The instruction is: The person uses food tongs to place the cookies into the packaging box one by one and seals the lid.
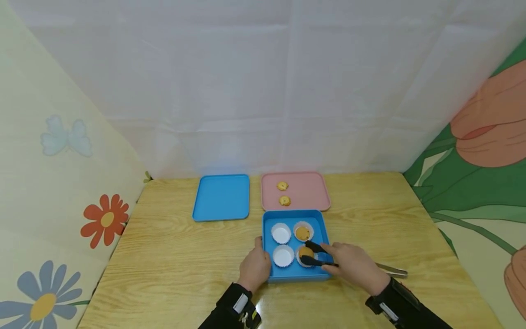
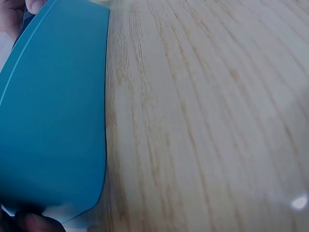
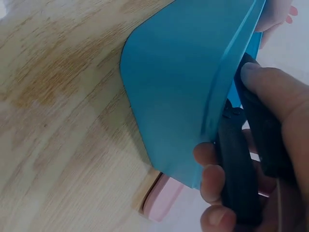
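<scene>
A blue box (image 1: 285, 271) holds several white paper baking cups; two at the left, such as the upper one (image 1: 281, 233), have nothing inside. A cookie (image 1: 302, 233) lies in the upper right cup. My right hand (image 1: 354, 265) grips a pair of black tongs (image 1: 313, 261), whose tips reach into the lower right cup around another cookie (image 1: 306, 252). On the box's left side, my left hand (image 1: 255, 265) holds the wall, thumb at the rim. The right wrist view shows thumb and fingers wrapped about the black tongs (image 3: 240, 169), close beside the box wall (image 3: 178, 82).
Behind the box lies a pink tray (image 1: 308, 192) with two cookies (image 1: 284, 200) on its left part. A flat blue tray (image 1: 222, 198) lies to its left. White cloth (image 1: 246, 91) hangs along the table's back edge, with patterned panels at both sides.
</scene>
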Demonstrator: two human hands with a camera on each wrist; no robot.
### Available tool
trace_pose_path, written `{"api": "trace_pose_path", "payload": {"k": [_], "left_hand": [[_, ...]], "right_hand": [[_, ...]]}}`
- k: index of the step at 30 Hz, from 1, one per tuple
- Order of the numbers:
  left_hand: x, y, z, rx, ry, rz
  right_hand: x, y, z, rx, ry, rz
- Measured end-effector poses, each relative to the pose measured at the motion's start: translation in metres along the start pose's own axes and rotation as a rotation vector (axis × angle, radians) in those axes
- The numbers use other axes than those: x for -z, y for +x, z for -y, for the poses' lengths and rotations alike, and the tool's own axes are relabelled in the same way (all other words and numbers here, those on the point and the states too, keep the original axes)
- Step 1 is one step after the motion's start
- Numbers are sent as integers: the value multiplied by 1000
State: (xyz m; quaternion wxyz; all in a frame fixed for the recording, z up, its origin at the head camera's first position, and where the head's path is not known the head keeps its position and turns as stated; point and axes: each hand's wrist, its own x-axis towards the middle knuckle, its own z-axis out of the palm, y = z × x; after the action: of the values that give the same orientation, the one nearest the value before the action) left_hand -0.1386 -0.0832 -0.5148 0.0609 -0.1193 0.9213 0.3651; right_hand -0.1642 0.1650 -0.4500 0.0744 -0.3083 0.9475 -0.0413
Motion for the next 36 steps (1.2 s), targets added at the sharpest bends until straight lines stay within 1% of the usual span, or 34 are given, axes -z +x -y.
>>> {"api": "trace_pose_path", "payload": {"k": [7,13,20,25,28,31,33,36], "left_hand": [[0,-1,-1,-9,5,2],[1,-1,-2,-11,6,4],[1,-1,-2,1,1,9],[1,-2,-2,4,-10,17],[1,-2,-1,-3,-12,19],[1,-2,0,-6,-19,20],[1,-1,-1,-7,-18,21],[0,-1,-1,0,-19,26]], "right_hand": [[-3,2,1,-35,-32,5],[-3,2,1,-27,-56,-25],[-3,2,2,-49,-46,-18],[-2,5,0,-68,-19,-9],[1,10,-2,-68,4,-58],[9,19,-6,-56,25,-146],[16,28,-9,-47,40,-206],[28,46,-14,-52,58,-269]]}}
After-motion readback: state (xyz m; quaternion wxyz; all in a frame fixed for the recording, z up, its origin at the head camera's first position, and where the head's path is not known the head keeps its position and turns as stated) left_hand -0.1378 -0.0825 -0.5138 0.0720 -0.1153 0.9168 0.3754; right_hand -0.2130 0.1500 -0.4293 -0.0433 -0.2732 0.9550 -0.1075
